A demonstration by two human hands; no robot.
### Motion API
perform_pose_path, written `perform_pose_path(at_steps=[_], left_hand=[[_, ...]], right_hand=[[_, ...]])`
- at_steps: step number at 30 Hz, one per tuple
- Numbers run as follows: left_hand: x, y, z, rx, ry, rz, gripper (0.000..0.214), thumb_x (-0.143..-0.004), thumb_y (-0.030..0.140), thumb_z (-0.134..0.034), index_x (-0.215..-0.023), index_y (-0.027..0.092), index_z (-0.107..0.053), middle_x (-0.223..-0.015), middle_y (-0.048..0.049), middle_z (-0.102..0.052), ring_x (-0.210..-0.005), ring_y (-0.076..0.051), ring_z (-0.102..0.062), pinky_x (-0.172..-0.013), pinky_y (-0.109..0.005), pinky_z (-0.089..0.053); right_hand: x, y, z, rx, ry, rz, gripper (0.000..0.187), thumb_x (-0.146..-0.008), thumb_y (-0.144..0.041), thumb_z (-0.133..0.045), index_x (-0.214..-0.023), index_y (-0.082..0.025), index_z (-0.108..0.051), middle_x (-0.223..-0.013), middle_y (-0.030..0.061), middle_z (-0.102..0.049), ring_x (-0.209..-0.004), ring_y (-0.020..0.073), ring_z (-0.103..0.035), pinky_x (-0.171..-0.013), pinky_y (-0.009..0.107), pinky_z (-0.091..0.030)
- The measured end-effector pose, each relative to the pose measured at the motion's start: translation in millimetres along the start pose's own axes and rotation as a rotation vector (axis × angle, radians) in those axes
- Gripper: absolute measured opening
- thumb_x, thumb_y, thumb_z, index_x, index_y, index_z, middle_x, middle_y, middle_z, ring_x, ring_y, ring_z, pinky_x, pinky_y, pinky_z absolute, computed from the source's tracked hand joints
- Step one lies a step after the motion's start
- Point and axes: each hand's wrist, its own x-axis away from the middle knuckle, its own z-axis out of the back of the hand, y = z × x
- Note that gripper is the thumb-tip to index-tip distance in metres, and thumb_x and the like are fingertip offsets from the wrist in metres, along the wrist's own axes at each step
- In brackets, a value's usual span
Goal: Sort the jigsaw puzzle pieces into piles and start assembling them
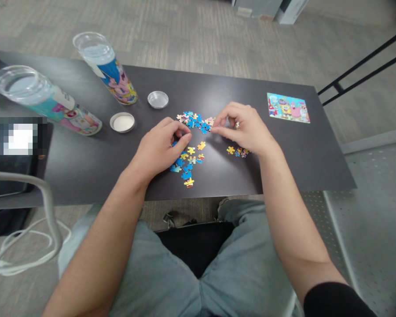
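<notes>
Several small loose puzzle pieces [192,158], mostly blue and yellow, lie scattered on the dark table [303,154] in front of me. A joined cluster of blue pieces [194,120] sits just beyond my hands. My left hand [161,147] rests on the pieces with its fingers curled in, fingertips pinched near the cluster. My right hand [246,127] is curled too, thumb and fingers pinched on a small piece at the cluster's right edge. More loose pieces [238,151] lie under my right wrist.
Two clear puzzle tubes [114,72] [46,102] with cartoon labels lie tilted at the back left. Two round lids [158,99] [122,122] sit beside them. A finished cartoon picture card [288,108] lies at the right. A chair arm [36,185] and a white cable are at the left.
</notes>
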Motion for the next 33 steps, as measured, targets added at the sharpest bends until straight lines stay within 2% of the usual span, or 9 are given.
perform_pose_path(at_steps=[3, 6, 9, 13, 17, 19, 22, 27, 33], left_hand=[[-0.2, -1.5, -0.2, 0.012, 0.009, -0.012, 0.029, -0.109, 0.051, -0.076, -0.119, 0.026, -0.088, -0.117, -0.0072, -0.078, -0.088, -0.025, -0.064, -0.084, -0.048, -0.051], [0.5, -3.0, 0.3, 0.004, 0.011, -0.023, 0.027, -0.108, 0.049, -0.077, -0.119, 0.026, -0.087, -0.118, -0.0071, -0.078, -0.091, -0.026, -0.066, -0.089, -0.049, -0.056], [2.3, -1.3, 0.7, -0.027, 0.001, -0.066, 0.027, -0.109, 0.048, -0.08, -0.126, 0.028, -0.088, -0.127, -0.0086, -0.078, -0.105, -0.03, -0.071, -0.103, -0.054, -0.063], [7.6, 10.1, -3.9, -0.166, -0.101, -0.217, 0.037, -0.115, 0.055, -0.083, -0.146, 0.036, -0.092, -0.144, -0.0138, -0.075, -0.135, -0.041, -0.067, -0.127, -0.068, -0.057], [13.3, 20.5, -10.8, -0.235, -0.188, -0.309, 0.043, -0.118, 0.054, -0.082, -0.157, 0.038, -0.091, -0.172, -0.0162, -0.072, -0.158, -0.051, -0.059, -0.132, -0.078, -0.048], [14.5, 21.9, -10.9, -0.236, -0.197, -0.338, 0.044, -0.118, 0.055, -0.084, -0.157, 0.037, -0.09, -0.178, -0.0145, -0.074, -0.166, -0.053, -0.057, -0.135, -0.08, -0.044], [14.4, 21.7, -6.9, -0.196, -0.226, -0.372, 0.043, -0.118, 0.06, -0.086, -0.154, 0.036, -0.089, -0.169, -0.0098, -0.084, -0.163, -0.048, -0.064, -0.137, -0.077, -0.041], [13.4, 21.5, -1.2, -0.096, -0.227, -0.433, 0.024, -0.118, 0.054, -0.088, -0.13, 0.035, -0.094, -0.146, -0.0032, -0.095, -0.142, -0.037, -0.084, -0.134, -0.068, -0.046], [11.3, 25.2, -1.2, 0.043, -0.266, -0.444, 0.016, -0.111, 0.05, -0.092, -0.109, 0.034, -0.095, -0.128, 0.0007, -0.098, -0.124, -0.032, -0.091, -0.12, -0.058, -0.058]], right_hand=[[4.6, -12.3, 1.7, -0.041, -0.211, 0.045, 0.03, -0.109, -0.056, -0.101, -0.1, -0.03, -0.091, -0.111, 0.0034, -0.086, -0.096, 0.0265, -0.073, -0.116, 0.055, -0.052], [10.7, -15.6, 5.8, -0.037, -0.297, 0.021, 0.023, -0.106, -0.051, -0.105, -0.101, -0.032, -0.094, -0.114, 0.0038, -0.086, -0.095, 0.0272, -0.073, -0.118, 0.057, -0.051], [15.7, -12.3, 8.1, 0.011, -0.205, -0.08, 0.002, -0.109, -0.034, -0.095, -0.108, -0.034, -0.093, -0.114, 0.0046, -0.086, -0.097, 0.0293, -0.073, -0.109, 0.053, -0.056], [19.5, -3.6, 3.1, 0.17, -0.021, -0.174, 0.01, -0.11, -0.023, -0.085, -0.112, -0.032, -0.088, -0.119, 0.0069, -0.085, -0.103, 0.0315, -0.074, -0.114, 0.056, -0.058], [20.2, 4.5, -6.7, 0.264, 0.102, -0.209, 0.02, -0.112, -0.025, -0.083, -0.13, -0.033, -0.086, -0.132, 0.0103, -0.085, -0.123, 0.0377, -0.08, -0.124, 0.063, -0.057], [19.1, 6.9, -11.4, 0.278, 0.127, -0.214, 0.028, -0.114, -0.026, -0.085, -0.141, -0.034, -0.086, -0.137, 0.012, -0.084, -0.135, 0.0407, -0.08, -0.127, 0.065, -0.056], [16.0, 7.4, -17.3, 0.259, 0.128, -0.207, 0.033, -0.113, -0.028, -0.087, -0.145, -0.035, -0.088, -0.142, 0.0136, -0.084, -0.142, 0.0422, -0.08, -0.127, 0.065, -0.057], [11.6, 1.8, -23.1, 0.221, 0.126, -0.199, 0.021, -0.113, -0.028, -0.087, -0.132, -0.034, -0.091, -0.139, 0.0122, -0.085, -0.136, 0.0404, -0.081, -0.127, 0.066, -0.057], [8.8, 2.7, -21.2, 0.157, 0.14, -0.179, 0.019, -0.106, -0.025, -0.091, -0.125, -0.03, -0.092, -0.127, 0.0099, -0.091, -0.105, 0.032, -0.078, -0.111, 0.054, -0.061]])
